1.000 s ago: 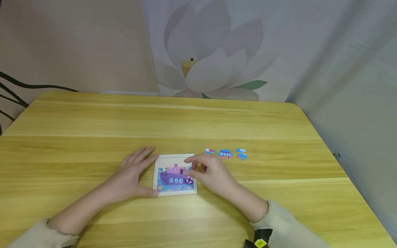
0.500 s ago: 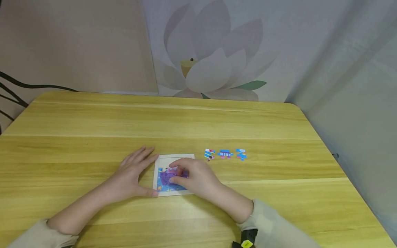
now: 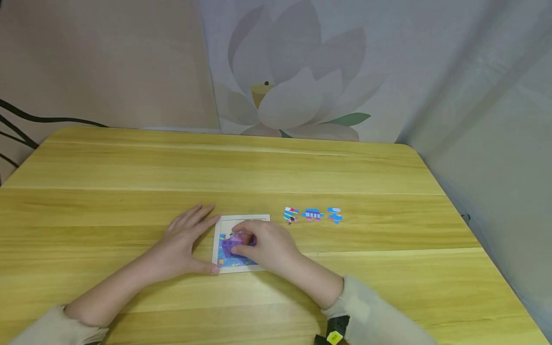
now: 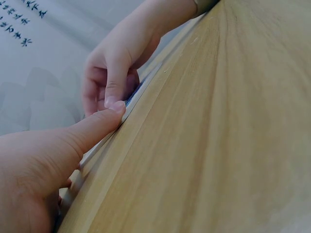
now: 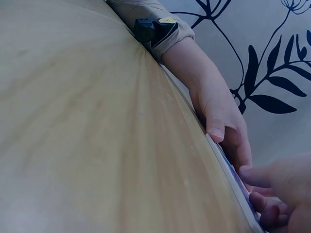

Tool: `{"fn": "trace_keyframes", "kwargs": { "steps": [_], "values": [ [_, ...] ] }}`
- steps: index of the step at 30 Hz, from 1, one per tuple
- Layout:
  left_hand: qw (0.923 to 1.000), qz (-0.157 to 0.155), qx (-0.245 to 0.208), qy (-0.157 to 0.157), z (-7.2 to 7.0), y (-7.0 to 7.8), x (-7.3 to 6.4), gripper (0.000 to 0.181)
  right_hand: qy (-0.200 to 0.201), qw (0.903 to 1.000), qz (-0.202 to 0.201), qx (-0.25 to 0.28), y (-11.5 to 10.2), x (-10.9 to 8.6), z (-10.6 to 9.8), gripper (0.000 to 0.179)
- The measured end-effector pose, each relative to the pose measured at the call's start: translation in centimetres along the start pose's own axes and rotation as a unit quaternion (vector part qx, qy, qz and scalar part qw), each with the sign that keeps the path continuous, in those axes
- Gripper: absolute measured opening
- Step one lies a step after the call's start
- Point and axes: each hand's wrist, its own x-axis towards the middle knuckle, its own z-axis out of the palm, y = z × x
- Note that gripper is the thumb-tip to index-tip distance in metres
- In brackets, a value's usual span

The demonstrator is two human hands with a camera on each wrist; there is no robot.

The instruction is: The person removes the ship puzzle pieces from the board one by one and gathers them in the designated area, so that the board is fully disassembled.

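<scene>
A small jigsaw puzzle in a white frame (image 3: 215,239) lies flat on the table, showing a purple ship on blue water. Bare white backing shows along its top. My left hand (image 3: 183,242) steadies the frame from the left with straight, spread fingers, index finger at the upper left corner and thumb at the lower left. Over the picture my right hand (image 3: 271,244) is bent, thumb and index fingertips down at the pink and purple ship part and a little apart. I cannot tell whether they pinch a piece. The right hand covers the puzzle's right side.
Right of the frame lie three loose puzzle pieces in a row: a striped one (image 3: 291,215), a blue and purple one (image 3: 312,214) and a blue one (image 3: 334,215). The wooden table (image 3: 366,177) backs onto a curtain (image 3: 172,62) with a flower print. Black cables (image 3: 56,120) hang at left.
My right hand has moved left across the puzzle, from the ship's right part to its left part, uncovering more of the striped loose piece. The left hand stays put.
</scene>
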Motion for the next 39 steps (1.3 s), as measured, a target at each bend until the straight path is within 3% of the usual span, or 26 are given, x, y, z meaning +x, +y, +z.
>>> {"fn": "trace_keyframes", "kwargs": {
  "steps": [13,28,39],
  "values": [
    [1.0000,0.001,-0.001,0.000,0.15,-0.21,-0.03,0.116,-0.006,0.9994,0.003,-0.034,-0.17,0.13,0.26,0.034],
    [1.0000,0.004,0.002,0.000,0.04,-0.10,-0.03,0.115,0.009,0.9994,0.023,-0.023,-0.73,0.20,0.41,0.022],
    [1.0000,0.004,0.007,0.000,-0.05,0.06,-0.03,0.115,0.028,0.9994,0.020,-0.010,-0.67,-0.04,0.56,0.023]
  ]
}}
